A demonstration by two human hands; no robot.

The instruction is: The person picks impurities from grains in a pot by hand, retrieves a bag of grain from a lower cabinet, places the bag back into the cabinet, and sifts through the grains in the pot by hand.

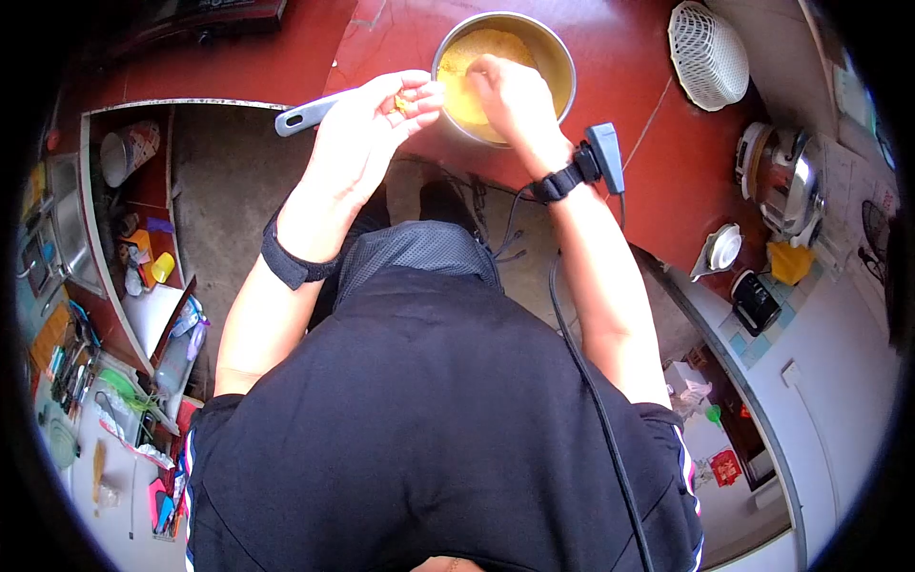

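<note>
A metal pot (570, 93) holds yellow, crumbly meal (491, 46). Its grey handle (297, 118) sticks out to the left, behind my left wrist. My left hand (386, 112) is palm up beside the pot's left rim, fingers half curled round a small yellow lump (398, 102). Over the inside of the pot, my right hand (510, 93) has its fingers drawn together close to the meal; what they may hold is hidden. A black strap with a grey device (602, 157) sits on my right wrist, and a black band (291, 257) on my left.
The pot stands on a red countertop (624, 57). At the right are a white woven basket (707, 55), a silver appliance (786, 181), a white dish (724, 248) and a black mug (755, 301). A black cable (581, 357) runs along my right arm. Cluttered shelves (143, 248) stand left.
</note>
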